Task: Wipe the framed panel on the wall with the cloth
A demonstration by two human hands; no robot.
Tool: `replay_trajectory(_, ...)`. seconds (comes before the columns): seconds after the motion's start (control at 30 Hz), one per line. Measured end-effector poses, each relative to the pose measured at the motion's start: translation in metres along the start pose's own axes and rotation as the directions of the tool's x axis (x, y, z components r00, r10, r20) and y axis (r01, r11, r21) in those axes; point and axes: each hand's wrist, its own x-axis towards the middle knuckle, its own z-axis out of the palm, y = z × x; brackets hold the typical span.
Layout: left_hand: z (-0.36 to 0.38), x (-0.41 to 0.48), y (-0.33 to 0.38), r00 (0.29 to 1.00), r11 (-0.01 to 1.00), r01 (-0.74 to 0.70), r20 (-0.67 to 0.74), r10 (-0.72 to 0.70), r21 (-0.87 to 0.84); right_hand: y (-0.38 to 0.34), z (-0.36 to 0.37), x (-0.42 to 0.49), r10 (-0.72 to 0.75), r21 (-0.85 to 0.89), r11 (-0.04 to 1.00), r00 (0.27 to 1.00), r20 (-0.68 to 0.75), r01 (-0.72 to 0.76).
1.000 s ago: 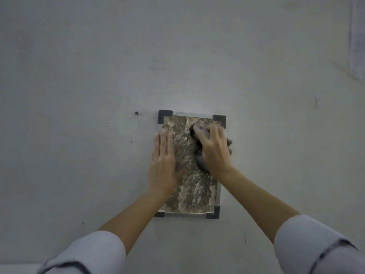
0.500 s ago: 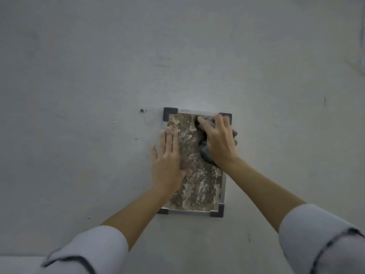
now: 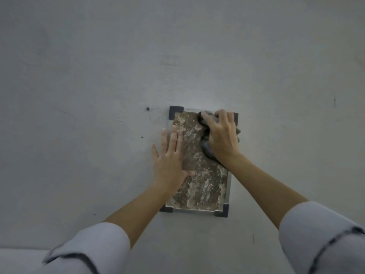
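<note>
Here I am, facing the pale grey wall, both arms stretched out ahead of me, light sleeves rolled back to the forearm. The framed panel hangs right in front of me, a tall rectangle with a mottled brown and off-white face, a thin pale frame, and dark corner pieces at the top left, bottom left and bottom right. The top right corner piece shows only partly past my fingers.

My right hand is up at the panel's top right, its grip closed around the bunched dark grey cloth, pressing it against the panel's face. Folds of cloth bulge out below my palm on the thumb side, and a little more peeks past the far side of the hand and over the right edge of the frame. My fingertips reach the top edge.

My left hand lies flat and released, fingers straight and pointing up. It rests over the panel's left edge, thumb lying across the mottled surface, little finger out on the bare wall.

Just left of the top left corner, a small dark hole marks the wall.
</note>
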Motion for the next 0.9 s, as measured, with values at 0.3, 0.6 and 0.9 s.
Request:
replay_trajectory(0.3, -0.003, 0.002, -0.001, 1.0, 0.998, -0.019, -0.014, 0.018, -0.057, 0.011, -0.006, -0.051, -0.323, 0.0, 0.945, 0.932, 0.162, 0.328)
replay_trajectory(0.6, -0.001, -0.003, -0.015, 0.998, 0.997, -0.062, 0.012, 0.062, 0.04, -0.005, 0.002, 0.009, -0.024, 0.044, 0.999, 0.999, 0.049, 0.021)
replay_trajectory(0.9, 0.007, -0.006, -0.016, 0.999, 0.998, -0.042, -0.025, 0.041, -0.044, -0.005, 0.003, -0.036, -0.287, 0.054, 0.958, 0.947, 0.147, 0.282)
